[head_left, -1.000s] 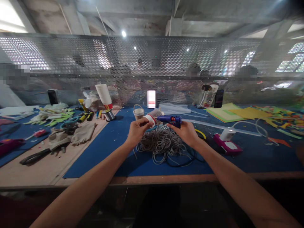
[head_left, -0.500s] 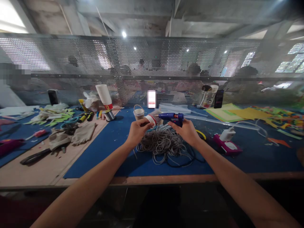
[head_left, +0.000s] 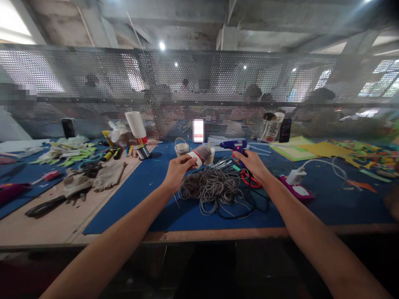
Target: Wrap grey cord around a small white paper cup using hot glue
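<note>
My left hand (head_left: 178,168) grips a paper cup (head_left: 199,155), tilted on its side, with grey cord wound round part of it and a white and red band showing. In my right hand (head_left: 251,161) is a blue hot glue gun (head_left: 233,145), a small red light lit on its body. Its nozzle points left towards the cup, with a gap between them. Below both hands lies a tangled heap of grey cord (head_left: 215,187). Clear glue sticks (head_left: 222,165) rest at the back of the heap. A small basket with a handle (head_left: 181,148) stands just behind the cup.
Red-handled scissors (head_left: 250,179) lie right of the cord, near a magenta power block with a white charger (head_left: 296,176). Stacked paper cups (head_left: 136,126) lean at the back left. Gloves (head_left: 109,175) and pliers (head_left: 46,205) lie left. Coloured sheets (head_left: 293,149) lie right, before a perforated screen (head_left: 212,91).
My right hand has drawn the glue gun right and slightly up, away from the cup. The left hand has shifted slightly left and down with the cup. Red scissors handles now show.
</note>
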`<state>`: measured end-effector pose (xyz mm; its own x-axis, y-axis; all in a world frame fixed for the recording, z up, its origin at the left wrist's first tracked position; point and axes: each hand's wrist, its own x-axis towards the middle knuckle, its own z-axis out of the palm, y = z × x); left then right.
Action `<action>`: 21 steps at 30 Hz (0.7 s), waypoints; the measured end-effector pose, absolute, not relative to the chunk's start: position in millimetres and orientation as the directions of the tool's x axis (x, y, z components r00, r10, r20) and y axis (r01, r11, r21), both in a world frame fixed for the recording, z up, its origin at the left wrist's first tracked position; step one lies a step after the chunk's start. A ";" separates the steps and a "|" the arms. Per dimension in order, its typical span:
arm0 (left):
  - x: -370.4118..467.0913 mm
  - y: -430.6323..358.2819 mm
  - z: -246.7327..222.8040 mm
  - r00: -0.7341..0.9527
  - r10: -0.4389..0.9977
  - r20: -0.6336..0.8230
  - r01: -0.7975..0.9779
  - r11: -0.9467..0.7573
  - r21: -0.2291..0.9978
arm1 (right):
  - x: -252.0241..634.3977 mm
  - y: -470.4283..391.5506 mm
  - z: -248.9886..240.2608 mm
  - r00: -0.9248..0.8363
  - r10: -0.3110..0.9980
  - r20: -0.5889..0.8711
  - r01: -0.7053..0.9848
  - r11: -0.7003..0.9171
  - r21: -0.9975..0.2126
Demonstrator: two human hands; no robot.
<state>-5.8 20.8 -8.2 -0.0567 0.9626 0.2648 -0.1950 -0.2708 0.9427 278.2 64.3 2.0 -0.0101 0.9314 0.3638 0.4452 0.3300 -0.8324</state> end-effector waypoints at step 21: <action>-1.7 16.2 -5.7 0.021 0.969 0.245 -0.253 -0.232 0.939 | 303.2 98.2 -30.0 0.160 0.958 0.237 0.868 -0.022 -0.496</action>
<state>-1.7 16.2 -5.7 0.0213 0.9694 0.2447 -0.2526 -0.2316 0.9394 303.2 98.2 -30.0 0.1599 0.9583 0.2369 0.8679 -0.0221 -0.4963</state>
